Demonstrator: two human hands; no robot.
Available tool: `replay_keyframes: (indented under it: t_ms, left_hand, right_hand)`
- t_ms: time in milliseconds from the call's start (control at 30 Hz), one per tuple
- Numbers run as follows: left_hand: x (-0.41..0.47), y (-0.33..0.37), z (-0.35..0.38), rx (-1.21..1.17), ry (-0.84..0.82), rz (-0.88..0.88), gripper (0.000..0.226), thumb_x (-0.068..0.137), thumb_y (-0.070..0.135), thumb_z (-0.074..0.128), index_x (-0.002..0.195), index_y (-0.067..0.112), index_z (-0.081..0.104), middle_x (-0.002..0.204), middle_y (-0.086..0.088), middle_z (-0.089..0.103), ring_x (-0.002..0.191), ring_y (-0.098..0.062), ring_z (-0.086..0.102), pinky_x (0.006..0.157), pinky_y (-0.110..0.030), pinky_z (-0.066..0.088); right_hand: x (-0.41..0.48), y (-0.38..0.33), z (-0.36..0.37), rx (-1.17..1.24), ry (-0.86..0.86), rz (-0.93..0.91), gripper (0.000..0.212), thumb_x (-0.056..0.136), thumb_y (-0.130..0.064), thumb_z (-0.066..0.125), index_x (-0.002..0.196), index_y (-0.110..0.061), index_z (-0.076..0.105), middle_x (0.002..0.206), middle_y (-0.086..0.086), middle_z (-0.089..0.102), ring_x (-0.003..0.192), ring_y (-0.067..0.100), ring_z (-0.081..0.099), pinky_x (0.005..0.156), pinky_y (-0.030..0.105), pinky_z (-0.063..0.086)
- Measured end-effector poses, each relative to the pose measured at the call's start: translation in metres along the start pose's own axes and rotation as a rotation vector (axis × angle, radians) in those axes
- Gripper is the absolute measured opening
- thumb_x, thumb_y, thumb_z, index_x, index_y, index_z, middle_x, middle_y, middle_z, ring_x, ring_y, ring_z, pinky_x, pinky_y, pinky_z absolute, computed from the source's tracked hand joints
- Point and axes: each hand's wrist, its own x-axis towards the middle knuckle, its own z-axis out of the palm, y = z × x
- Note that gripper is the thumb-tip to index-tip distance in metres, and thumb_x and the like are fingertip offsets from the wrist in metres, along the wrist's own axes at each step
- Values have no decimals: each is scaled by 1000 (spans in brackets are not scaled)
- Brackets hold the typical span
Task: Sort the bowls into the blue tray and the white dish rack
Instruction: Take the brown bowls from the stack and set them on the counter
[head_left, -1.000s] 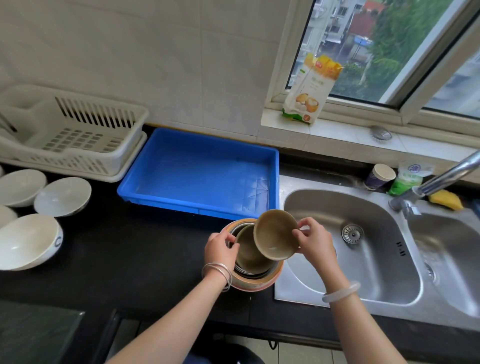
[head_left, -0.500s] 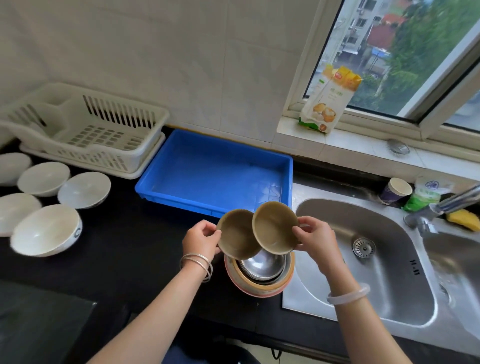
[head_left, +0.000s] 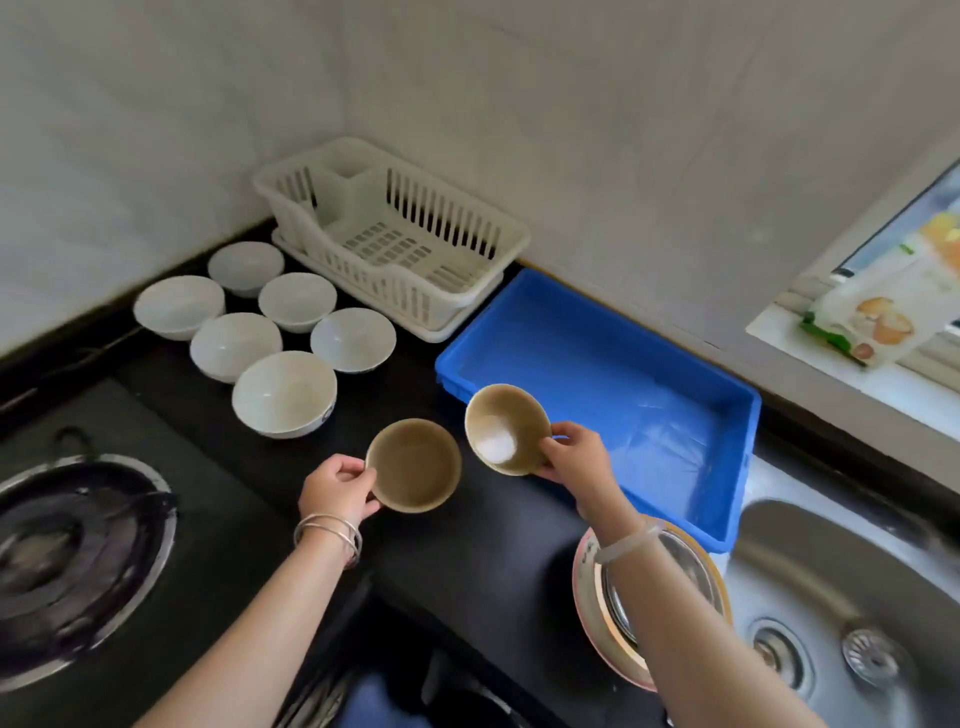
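Holding one tan bowl (head_left: 414, 466) by its left rim in the left hand (head_left: 337, 492), fingers pinched on the edge, above the black counter (head_left: 467, 540). Gripping a second tan bowl (head_left: 506, 429) by its right rim in the right hand (head_left: 574, 453), tilted, over the near-left corner of the blue tray (head_left: 597, 332). Standing far left: white dish rack (head_left: 395, 234), with six white bowls (head_left: 284, 393) grouped beside it.

Both forearms reach forward. The left hand (head_left: 337, 491) pinches a brown bowl (head_left: 414, 465) by its near-left rim; the right hand (head_left: 574, 457), farther right, grips a second brown bowl (head_left: 506, 428), tilted.
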Motion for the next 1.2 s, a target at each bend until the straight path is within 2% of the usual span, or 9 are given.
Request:
replay_keyframes:
  t_ms: [200, 367, 500, 600, 700, 833, 933, 1033, 1200]
  left_hand:
    - [36, -6, -30, -73, 94, -88, 5, 83, 0, 61, 85, 4, 59, 77, -5, 58, 84, -27, 60, 70, -34, 54]
    - [58, -7, -40, -110, 124, -121, 6, 83, -2, 59, 85, 3, 57, 90, -13, 58, 87, -30, 59, 72, -38, 53]
    - [67, -9, -43, -107, 136, -136, 18, 83, -3, 58, 70, 9, 54, 89, -13, 57, 88, -30, 58, 72, -38, 53]
    - [70, -10, -43, -117, 138, -147, 21, 83, -3, 58, 68, 11, 52, 83, -11, 55, 87, -29, 57, 71, -37, 53]
    - [72, -12, -41, -127, 135, -163, 15, 84, -2, 57, 73, 7, 53, 88, -14, 56, 88, -29, 58, 70, -38, 53]
    - [74, -11, -39, -122, 134, -172, 7, 84, -1, 57, 81, 5, 55, 93, -15, 57, 90, -30, 59, 70, -38, 53]
    - [74, -10, -37, -128, 137, -174, 6, 84, 0, 57, 85, 5, 56, 95, -15, 58, 90, -30, 59, 70, -37, 53]
    - [74, -10, -36, -127, 146, -170, 7, 85, 0, 57, 86, 6, 55, 97, -15, 58, 90, -30, 59, 71, -38, 54]
    - [72, -9, -34, -117, 161, -161, 7, 86, 1, 56, 88, 7, 55, 96, -12, 58, 90, -28, 58, 71, -37, 54]
  right_hand:
    - [35, -16, 75, -37, -82, 49, 21, 84, -3, 51, 98, -9, 65, 96, 11, 65, 74, 18, 67, 48, 17, 55]
    - [52, -19, 115, -62, -70, 87, 20, 85, 1, 49, 73, -7, 64, 90, 15, 66, 81, 25, 68, 52, 20, 56]
    - [56, -15, 136, -102, -46, 110, 27, 86, 0, 49, 63, -13, 56, 84, 10, 63, 76, 22, 66, 55, 21, 56]
    - [64, -12, 146, -116, -33, 144, 19, 89, -1, 48, 81, -8, 64, 86, 8, 64, 75, 18, 65, 64, 27, 57]
    - [70, -11, 152, -113, -12, 150, 19, 90, -2, 47, 81, -11, 61, 80, 4, 62, 70, 14, 62, 68, 30, 57]
    - [74, -14, 156, -65, -8, 184, 15, 92, -4, 49, 93, -17, 56, 79, -3, 55, 68, 10, 57, 68, 30, 56]
    - [74, -17, 159, 3, -38, 226, 17, 93, -5, 50, 104, -18, 55, 92, 0, 56, 74, 13, 58, 65, 27, 54]
    - [74, -20, 162, 58, -73, 259, 31, 93, -6, 52, 123, -13, 53, 110, 6, 56, 86, 17, 58, 56, 23, 53]
    - [73, -22, 163, 77, -115, 263, 35, 94, -11, 51, 129, -12, 52, 118, 10, 60, 87, 17, 63, 55, 22, 54]
